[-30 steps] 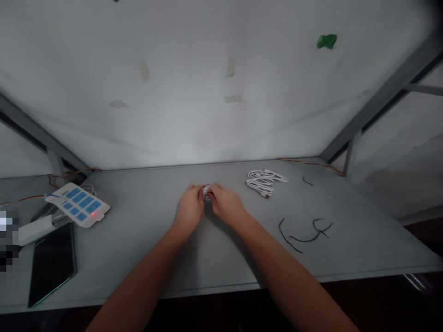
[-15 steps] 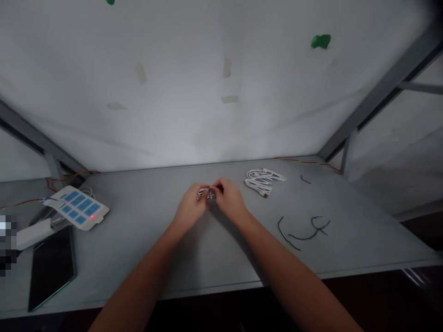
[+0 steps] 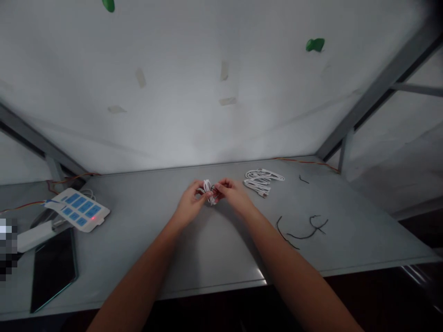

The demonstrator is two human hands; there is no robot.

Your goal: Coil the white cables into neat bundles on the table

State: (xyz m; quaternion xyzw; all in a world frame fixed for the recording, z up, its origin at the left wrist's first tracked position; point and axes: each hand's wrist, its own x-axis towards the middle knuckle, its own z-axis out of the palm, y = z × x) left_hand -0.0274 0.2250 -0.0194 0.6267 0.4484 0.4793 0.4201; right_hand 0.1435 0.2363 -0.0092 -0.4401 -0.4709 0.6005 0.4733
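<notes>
My left hand [image 3: 189, 201] grips a bundled white cable [image 3: 207, 186], its loops standing up between thumb and fingers. Close on the right, my right hand [image 3: 232, 192] pinches a black twist tie [image 3: 213, 187] against the bundle. How far the tie wraps round the cable is partly hidden by my fingers. On the table beyond my right hand lie folded white cables [image 3: 262, 180], with a plug end showing. Several loose black twist ties [image 3: 301, 237] rest near my right forearm, and a short piece [image 3: 304, 179] lies farther back.
At the left of the grey table [image 3: 131, 258] are a white power strip [image 3: 84, 210] with blue sockets and a lit red light, and a dark tablet [image 3: 54, 267]. A white wall [image 3: 180, 133] rises behind. Metal frame bars [image 3: 375, 87] slant along both sides.
The white cable bundle has turned so its loops stand more upright and show more between my hands. My right hand's fingers have shifted slightly on the tie. The view has moved a little.
</notes>
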